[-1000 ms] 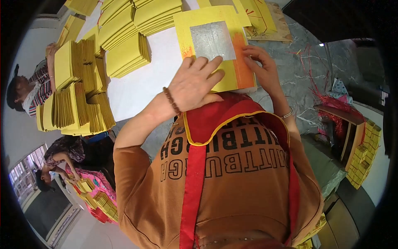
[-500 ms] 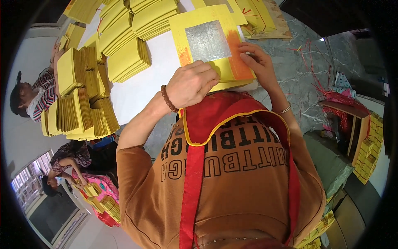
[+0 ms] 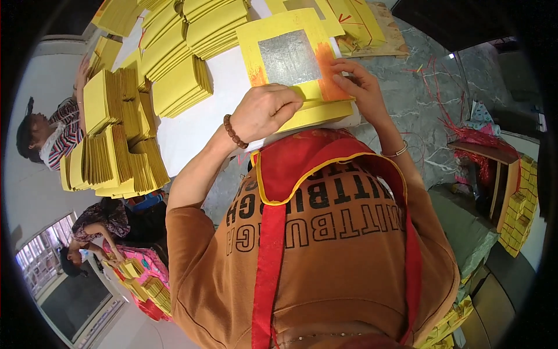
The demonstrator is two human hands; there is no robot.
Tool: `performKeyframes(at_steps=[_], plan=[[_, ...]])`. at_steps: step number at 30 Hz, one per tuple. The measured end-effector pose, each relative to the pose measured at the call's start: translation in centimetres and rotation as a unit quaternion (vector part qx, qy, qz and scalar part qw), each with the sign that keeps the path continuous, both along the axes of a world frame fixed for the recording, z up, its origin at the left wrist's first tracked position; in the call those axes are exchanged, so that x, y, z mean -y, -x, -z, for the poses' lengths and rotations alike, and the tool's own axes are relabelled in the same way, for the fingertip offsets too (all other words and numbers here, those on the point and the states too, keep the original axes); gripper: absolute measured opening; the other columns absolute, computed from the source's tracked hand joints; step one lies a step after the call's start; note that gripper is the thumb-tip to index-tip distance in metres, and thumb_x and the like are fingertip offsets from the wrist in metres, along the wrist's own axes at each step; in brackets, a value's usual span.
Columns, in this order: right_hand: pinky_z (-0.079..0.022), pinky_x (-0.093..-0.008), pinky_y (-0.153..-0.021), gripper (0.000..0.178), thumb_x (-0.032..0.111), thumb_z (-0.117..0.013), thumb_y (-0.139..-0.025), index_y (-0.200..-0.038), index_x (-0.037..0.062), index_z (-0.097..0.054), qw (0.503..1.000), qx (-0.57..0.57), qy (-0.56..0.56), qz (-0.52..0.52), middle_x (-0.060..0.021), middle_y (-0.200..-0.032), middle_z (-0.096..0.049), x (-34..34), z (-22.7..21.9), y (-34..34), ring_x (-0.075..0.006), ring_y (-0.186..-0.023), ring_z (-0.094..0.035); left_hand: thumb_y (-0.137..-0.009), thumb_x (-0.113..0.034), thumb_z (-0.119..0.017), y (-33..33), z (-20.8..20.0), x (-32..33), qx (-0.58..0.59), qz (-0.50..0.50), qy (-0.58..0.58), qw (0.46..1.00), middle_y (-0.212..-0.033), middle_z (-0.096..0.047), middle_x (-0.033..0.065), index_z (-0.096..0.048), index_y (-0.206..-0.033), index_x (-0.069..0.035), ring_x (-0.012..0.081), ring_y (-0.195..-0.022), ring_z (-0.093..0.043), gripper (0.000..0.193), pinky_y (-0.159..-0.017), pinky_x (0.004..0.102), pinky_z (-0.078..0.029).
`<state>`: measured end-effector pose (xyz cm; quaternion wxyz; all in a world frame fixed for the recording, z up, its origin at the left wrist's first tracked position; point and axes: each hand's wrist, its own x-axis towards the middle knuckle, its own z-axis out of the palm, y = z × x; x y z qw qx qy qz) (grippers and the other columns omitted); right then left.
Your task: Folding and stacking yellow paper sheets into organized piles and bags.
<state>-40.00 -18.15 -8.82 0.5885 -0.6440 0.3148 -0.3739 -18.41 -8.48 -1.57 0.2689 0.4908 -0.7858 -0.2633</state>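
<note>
at the far left a person in a striped top (image 3: 55,136) leans over tall stacks of yellow paper (image 3: 119,139) that crowd the left side of the white table (image 3: 192,125). further stacks (image 3: 192,35) lie at the far edge. near the middle the left hand (image 3: 264,110), with a brown bead bracelet (image 3: 234,131) on its wrist, is curled into a loose fist, knuckles up, and presses on the near edge of the yellow sheet (image 3: 290,55). the sheet is square and bright yellow, with a silver foil square in its centre and an orange smear along its right side; it lies on top of a pile of like sheets (image 3: 317,113) at the table's near edge. to the right, the right hand (image 3: 360,90) rests flat with fingers spread on the orange edge, gripping nothing. red string (image 3: 453,125) lies on the grey floor at the right.
</note>
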Motion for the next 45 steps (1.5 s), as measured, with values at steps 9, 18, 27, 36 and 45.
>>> performKeyframes(at_steps=[9,18,27,36,45], plan=[[-0.042,-0.0282,-0.085,0.02,0.015,-0.06,-0.083,-0.099,0.0034,-0.062,0.999,-0.006,0.041,-0.018,-0.0054,-0.116,-0.054,0.2,0.1,0.2,-0.0152,-0.106,-0.05,-0.078,-0.012,-0.054,-0.1,0.5,0.1,-0.073,-0.06,-0.108,0.99,-0.062,-0.056,0.009,-0.06,-0.078,0.0,0.0173,-0.052,-0.053,0.013,-0.05,0.0293,-0.042],[-0.037,-0.0287,-0.092,0.021,0.008,-0.063,-0.079,-0.1,0.0038,-0.062,0.974,-0.072,0.19,-0.101,-0.0056,-0.123,-0.047,0.6,-0.3,1.1,-0.0187,-0.11,-0.047,-0.082,-0.023,-0.06,-1.6,-0.3,0.5,-0.138,-0.071,-0.221,0.963,-0.075,-0.061,0.0054,-0.063,-0.094,-0.002,0.0096,-0.066,-0.054,0.024,-0.058,0.0253,-0.043],[-0.034,-0.0331,-0.095,0.023,0.011,-0.065,-0.077,-0.101,0.0069,-0.063,0.987,-0.055,0.15,-0.03,-0.0061,-0.119,-0.05,0.8,-0.3,0.2,-0.0215,-0.114,-0.044,-0.077,-0.016,-0.058,-4.4,0.6,-0.7,0.231,-0.08,0.122,0.962,-0.12,-0.054,0.0083,-0.057,-0.117,-0.014,0.0274,-0.109,-0.048,0.04,-0.088,0.0377,-0.038],[-0.034,-0.0353,-0.089,0.022,0.014,-0.065,-0.073,-0.095,0.0163,-0.065,0.897,-0.168,0.358,-0.197,-0.0011,-0.108,-0.06,0.1,-4.1,1.5,-0.021,-0.11,-0.051,-0.074,-0.007,-0.052,-2.7,-0.7,-4.4,0.239,-0.062,0.231,0.941,-0.098,-0.061,0.0038,-0.061,-0.107,-0.014,0.0196,-0.089,-0.055,0.035,-0.074,0.0299,-0.042],[-0.044,-0.0325,-0.067,0.024,0.019,-0.062,-0.08,-0.101,0.0091,-0.063,0.967,-0.201,0.1,-0.121,-0.0056,-0.096,-0.064,-1.7,-5.4,0.1,-0.0212,-0.078,-0.062,-0.085,-0.022,-0.056,-2.7,1.5,-4.2,0.001,-0.2,-0.047,0.979,-0.071,-0.06,0.0167,-0.06,-0.093,0.001,0.0298,-0.061,-0.058,0.024,-0.056,0.0346,-0.046]])
